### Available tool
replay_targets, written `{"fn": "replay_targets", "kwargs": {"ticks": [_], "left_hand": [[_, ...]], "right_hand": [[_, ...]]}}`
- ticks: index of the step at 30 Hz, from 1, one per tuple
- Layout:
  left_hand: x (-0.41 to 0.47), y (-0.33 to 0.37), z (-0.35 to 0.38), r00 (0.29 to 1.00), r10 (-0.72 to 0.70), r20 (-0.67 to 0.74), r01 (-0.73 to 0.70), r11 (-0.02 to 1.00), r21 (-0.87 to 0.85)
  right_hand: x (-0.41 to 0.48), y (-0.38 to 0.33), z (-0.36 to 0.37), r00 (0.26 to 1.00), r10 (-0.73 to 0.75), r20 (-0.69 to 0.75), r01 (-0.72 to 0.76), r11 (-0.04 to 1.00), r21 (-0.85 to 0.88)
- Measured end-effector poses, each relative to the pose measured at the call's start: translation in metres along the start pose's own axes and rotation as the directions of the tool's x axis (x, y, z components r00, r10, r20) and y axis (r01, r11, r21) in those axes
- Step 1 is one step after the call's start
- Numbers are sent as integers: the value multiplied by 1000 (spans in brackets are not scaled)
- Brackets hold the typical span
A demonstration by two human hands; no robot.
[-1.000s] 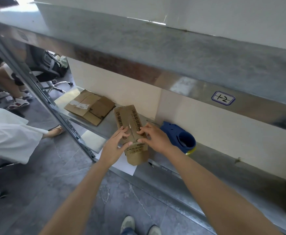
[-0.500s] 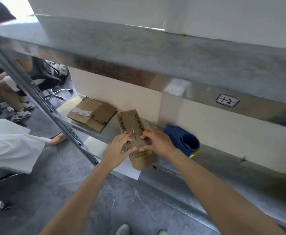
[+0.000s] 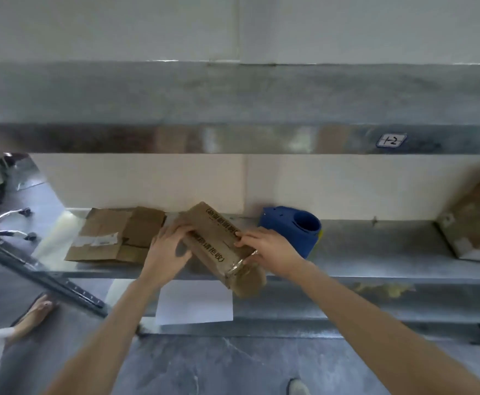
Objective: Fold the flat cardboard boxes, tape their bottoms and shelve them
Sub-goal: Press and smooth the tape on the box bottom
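A small folded cardboard box (image 3: 215,243) with black print lies tilted on the metal shelf (image 3: 375,252), its near end with clear tape sticking out over the shelf's front edge. My left hand (image 3: 168,249) grips the box's left side, fingers curled over its top edge. My right hand (image 3: 270,250) holds its right side with fingertips on the top face and thumb near the taped end. A stack of flat cardboard boxes (image 3: 113,235) lies on the shelf to the left. A blue tape dispenser (image 3: 292,228) stands just behind my right hand.
An upper metal shelf (image 3: 233,138) labelled 1-2 overhangs the work area. Another cardboard box (image 3: 478,218) sits at the far right of the shelf. A white sheet (image 3: 194,302) hangs from the shelf front. A person's foot (image 3: 33,312) and chair legs (image 3: 5,220) are at the left.
The view has swung to face the shelf squarely. The box has turned and tilted, its taped end now toward me, and both hands have shifted from its top seam to its sides.
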State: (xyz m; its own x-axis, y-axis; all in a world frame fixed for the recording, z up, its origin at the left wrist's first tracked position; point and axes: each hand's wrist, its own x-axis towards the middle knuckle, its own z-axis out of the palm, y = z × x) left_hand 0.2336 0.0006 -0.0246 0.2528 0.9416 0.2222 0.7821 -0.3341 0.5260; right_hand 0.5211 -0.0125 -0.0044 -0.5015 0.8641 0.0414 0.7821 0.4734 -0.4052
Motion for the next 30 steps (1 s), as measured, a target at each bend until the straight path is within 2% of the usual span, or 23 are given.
{"fn": "replay_targets", "kwargs": {"ticks": [4,8,14,20,24,27,30], "left_hand": [[18,-26,-5,993,-75,92,69,996,64],[31,-38,-2,985,-46,169,52,998,-33],[26,-36,-7,992,10,126,12,985,-172],[16,-33,-8,996,15,88,1,984,-180],[11,-22,-7,997,-63,41,70,978,-195],[10,-9,-4,989,-144,26,146,965,-219],[9,-5,0,987,-161,25,162,963,-214]], "right_hand": [[-10,-17,5,991,106,-86,-109,994,-28],[-19,-34,8,974,193,-120,-200,978,-55],[-30,-52,7,942,296,-157,-311,947,-79],[-39,-58,11,863,452,-223,-464,886,2],[-44,-59,12,834,512,-204,-514,856,49],[-47,-58,9,840,527,-131,-525,849,51],[-49,-58,4,842,532,-85,-530,847,47]]}}
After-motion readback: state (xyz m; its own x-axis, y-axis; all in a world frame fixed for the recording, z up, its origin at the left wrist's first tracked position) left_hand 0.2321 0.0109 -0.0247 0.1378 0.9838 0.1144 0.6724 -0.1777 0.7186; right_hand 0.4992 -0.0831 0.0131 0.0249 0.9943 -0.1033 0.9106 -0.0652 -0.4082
